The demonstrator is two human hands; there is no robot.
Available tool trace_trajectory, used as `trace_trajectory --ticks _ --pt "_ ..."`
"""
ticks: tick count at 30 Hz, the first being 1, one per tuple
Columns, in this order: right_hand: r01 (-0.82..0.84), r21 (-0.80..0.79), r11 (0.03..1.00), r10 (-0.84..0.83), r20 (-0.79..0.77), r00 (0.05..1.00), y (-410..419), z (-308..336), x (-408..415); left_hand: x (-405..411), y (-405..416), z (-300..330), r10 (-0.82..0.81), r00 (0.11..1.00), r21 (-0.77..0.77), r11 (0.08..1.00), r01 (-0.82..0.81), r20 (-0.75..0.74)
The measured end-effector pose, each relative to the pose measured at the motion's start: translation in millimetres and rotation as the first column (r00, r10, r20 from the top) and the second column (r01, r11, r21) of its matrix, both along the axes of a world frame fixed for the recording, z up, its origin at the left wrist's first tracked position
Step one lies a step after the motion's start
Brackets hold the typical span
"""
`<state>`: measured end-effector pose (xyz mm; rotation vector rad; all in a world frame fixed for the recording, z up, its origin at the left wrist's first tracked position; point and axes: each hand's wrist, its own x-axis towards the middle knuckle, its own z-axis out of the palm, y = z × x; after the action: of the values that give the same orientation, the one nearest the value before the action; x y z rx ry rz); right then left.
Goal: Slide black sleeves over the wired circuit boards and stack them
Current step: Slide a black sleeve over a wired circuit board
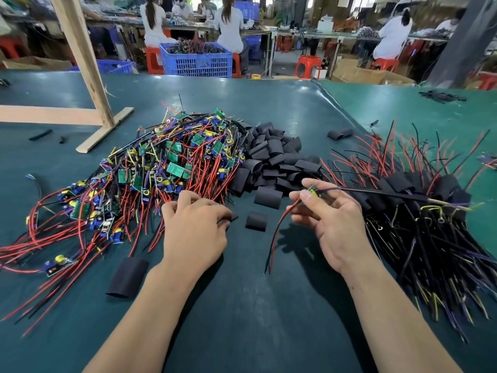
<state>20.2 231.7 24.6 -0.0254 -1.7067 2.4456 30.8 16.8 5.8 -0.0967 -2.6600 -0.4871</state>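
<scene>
A heap of bare wired circuit boards (161, 168) with red and black leads lies left of centre. Behind it is a pile of flat black sleeves (274, 160). At the right lies the stack of sleeved boards (419, 195). My right hand (330, 219) pinches one small wired circuit board (313, 191) between thumb and fingers; its red and black leads hang down to the mat. My left hand (196, 224) rests knuckles up on the mat, its fingertips pinching a black sleeve (228, 218). Another loose sleeve (256, 221) lies between my hands.
A larger black sleeve (127, 277) lies near my left forearm. A wooden frame (88, 84) stands at the back left of the green mat (242, 305). More sleeves (339, 134) lie scattered far right. People sit at benches behind, with blue crates (196, 59).
</scene>
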Motion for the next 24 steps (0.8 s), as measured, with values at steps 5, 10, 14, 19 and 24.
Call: trace_trajectory --ticks 5,10,14,19,24 --pt "0.018 -0.074 0.997 -0.019 -0.018 1.000 -1.8 4.4 2.8 -2.8 -2.5 3.5 -0.130 0.991 0.088 0.987 0.131 -0.020" --pt "0.081 -0.247 0.966 -0.098 -0.056 0.994 0.2 14.0 3.8 1.3 0.6 8.9 -0.258 0.949 0.493 0.811 0.315 -0.183" --pt "0.092 -0.365 0.927 -0.139 -0.106 0.985 4.0 20.9 6.4 4.7 6.6 10.7 -0.331 0.884 0.587 0.662 0.466 -0.329" --pt "0.086 -0.433 0.897 -0.156 -0.129 0.979 9.1 23.5 5.6 6.6 13.9 9.8 -0.380 0.861 0.627 0.591 0.507 -0.338" --pt "0.108 -0.485 0.868 -0.184 -0.113 0.976 12.7 24.5 4.1 9.4 16.8 11.9 -0.417 0.849 0.649 0.555 0.521 -0.325"
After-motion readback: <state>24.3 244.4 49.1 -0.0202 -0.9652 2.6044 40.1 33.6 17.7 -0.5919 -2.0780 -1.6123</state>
